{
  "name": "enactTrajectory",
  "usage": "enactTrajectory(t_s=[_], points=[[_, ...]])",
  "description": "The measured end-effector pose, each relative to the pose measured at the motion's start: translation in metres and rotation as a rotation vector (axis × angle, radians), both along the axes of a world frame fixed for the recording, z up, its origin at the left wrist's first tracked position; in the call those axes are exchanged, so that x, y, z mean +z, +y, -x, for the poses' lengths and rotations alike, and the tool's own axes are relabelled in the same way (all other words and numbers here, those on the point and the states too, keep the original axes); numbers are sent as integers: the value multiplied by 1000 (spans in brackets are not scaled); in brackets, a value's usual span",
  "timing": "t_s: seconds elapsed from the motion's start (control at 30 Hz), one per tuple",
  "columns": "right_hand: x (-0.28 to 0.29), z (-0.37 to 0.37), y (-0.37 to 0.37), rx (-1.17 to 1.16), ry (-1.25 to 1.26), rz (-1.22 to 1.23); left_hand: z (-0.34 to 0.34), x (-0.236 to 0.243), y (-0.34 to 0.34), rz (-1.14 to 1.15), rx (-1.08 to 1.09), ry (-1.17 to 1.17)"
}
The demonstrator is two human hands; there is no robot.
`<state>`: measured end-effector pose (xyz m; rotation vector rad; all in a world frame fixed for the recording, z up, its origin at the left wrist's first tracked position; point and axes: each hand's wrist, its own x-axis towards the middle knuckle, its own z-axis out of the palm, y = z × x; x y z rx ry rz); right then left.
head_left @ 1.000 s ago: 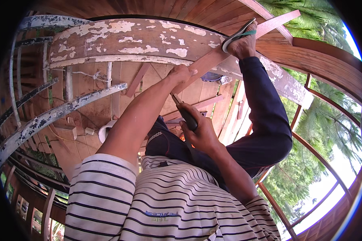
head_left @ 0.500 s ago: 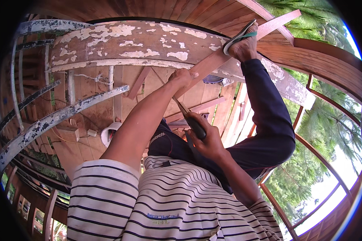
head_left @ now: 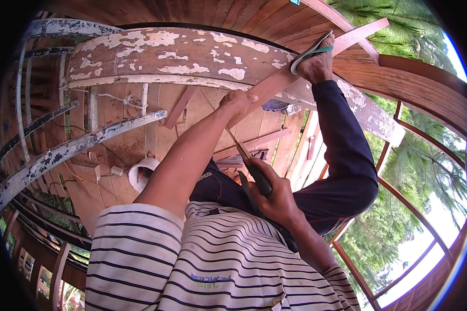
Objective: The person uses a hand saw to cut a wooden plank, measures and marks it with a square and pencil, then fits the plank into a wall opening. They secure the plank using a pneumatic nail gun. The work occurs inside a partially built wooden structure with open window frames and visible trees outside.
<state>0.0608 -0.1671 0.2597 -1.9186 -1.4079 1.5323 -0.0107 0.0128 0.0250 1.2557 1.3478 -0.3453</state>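
Note:
My left hand (head_left: 236, 102) is closed round the near end of a reddish wooden board (head_left: 275, 87), pressing it on a wide beam. My right hand (head_left: 278, 199) grips the black handle of a handsaw (head_left: 239, 148), its narrow blade seen nearly edge-on. The blade runs up to the board's near end beside my left wrist; the exact contact is hidden there. My foot in a green-strapped flip-flop (head_left: 312, 52) rests on the board farther along. The beam (head_left: 140, 54) below has peeling white paint.
Curved metal rails (head_left: 72, 147) with flaking paint stand at the left. A white bucket (head_left: 141, 173) sits on the plank floor beyond my left forearm. Loose wood strips (head_left: 181, 108) lie below the beam. Window frames (head_left: 412, 205) and trees are to the right.
My right hand has drawn the saw back slightly, down and to the right toward my body. My left hand and the foot keep their hold on the board.

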Motion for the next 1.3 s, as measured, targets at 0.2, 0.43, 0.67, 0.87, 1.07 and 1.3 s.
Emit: enactTrajectory(t_s=[0.2,0.43,0.67,0.87,1.07,1.3], points=[[84,-15,-23,8,-12,81,5,0,-5,-72,24,-19],[-2,-2,28,13,23,30,1,-3,10,8,-14,-41],[92,-17,-8,45,-17,62,1,0,-7,-35,0,31],[-20,16,27,-6,-13,-28,1,1,7,-44,-18,-56],[105,-14,-20,27,-72,143,2,6,0,1,1,-12],[-31,14,18,-16,11,-58,-3,-3,-2,-26,-3,-14]])
